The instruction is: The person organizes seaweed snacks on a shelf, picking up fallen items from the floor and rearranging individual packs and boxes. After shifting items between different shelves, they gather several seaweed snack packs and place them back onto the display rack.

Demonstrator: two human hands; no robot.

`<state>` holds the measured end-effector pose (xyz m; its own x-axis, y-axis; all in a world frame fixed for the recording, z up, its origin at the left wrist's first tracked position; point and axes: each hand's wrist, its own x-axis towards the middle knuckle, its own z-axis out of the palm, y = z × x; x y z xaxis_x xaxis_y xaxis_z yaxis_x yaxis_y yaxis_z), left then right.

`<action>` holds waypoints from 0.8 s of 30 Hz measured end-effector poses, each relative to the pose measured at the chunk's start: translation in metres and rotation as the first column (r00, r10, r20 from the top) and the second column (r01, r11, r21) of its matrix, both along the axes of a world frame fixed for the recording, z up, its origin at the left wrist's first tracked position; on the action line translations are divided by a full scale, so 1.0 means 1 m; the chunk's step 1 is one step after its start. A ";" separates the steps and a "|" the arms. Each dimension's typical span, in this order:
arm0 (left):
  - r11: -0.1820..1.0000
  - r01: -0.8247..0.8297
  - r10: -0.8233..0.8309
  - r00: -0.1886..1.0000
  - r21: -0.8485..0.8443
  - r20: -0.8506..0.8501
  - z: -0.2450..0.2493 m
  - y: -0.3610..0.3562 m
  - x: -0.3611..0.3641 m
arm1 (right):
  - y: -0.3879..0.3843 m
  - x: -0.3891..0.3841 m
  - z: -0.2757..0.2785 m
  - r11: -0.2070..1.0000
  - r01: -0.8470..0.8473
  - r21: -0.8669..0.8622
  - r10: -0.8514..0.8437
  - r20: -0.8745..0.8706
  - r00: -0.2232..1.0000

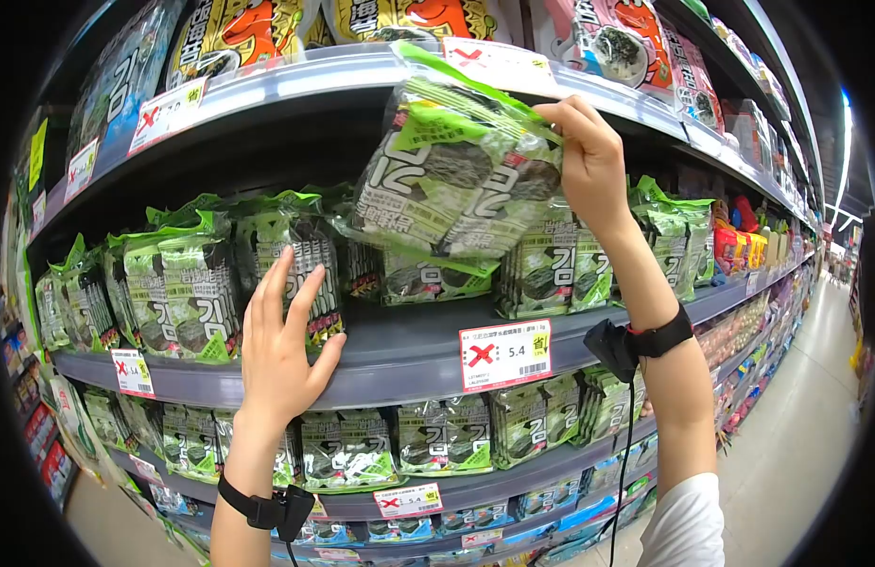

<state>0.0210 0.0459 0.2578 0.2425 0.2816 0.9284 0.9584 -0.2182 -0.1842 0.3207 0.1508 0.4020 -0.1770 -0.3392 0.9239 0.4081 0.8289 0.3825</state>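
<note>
My right hand (589, 165) pinches the upper right corner of a green and clear multipack of seaweed snacks (456, 170). The pack hangs tilted in front of the middle shelf, its top edge overlapping the upper shelf's price rail in this view. My left hand (286, 331) is open, fingers spread and pointing up, in front of another seaweed pack (291, 236) standing on the middle shelf. Behind and below the held pack, a similar pack (428, 277) sits further back on that shelf.
The middle shelf edge (409, 364) carries a price tag (505, 355) reading 5.4. Rows of green seaweed packs (347, 444) fill the shelf below. Yellow bags (239, 33) stand on the upper shelf. An aisle floor (787, 406) runs off to the right. Black straps with cables circle both wrists.
</note>
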 end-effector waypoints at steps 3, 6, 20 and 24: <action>1.000 -0.017 0.017 1.000 0.007 -0.013 0.000 0.000 0.001 | 0.008 0.009 -0.003 0.997 -0.029 -0.077 0.040 0.141 0.989; 0.998 0.025 -0.027 0.999 0.063 0.027 -0.002 0.006 0.001 | 0.030 -0.002 -0.016 0.944 0.139 -0.300 -0.031 0.340 0.940; 0.982 0.102 -0.130 0.976 -0.156 -0.177 -0.005 0.011 0.049 | 0.045 0.010 0.043 0.475 0.841 -0.259 -0.705 0.459 0.540; 0.984 0.111 -0.136 0.974 -0.139 -0.183 -0.005 0.011 0.048 | 0.096 0.027 0.028 0.181 0.963 -0.202 -0.694 0.668 0.270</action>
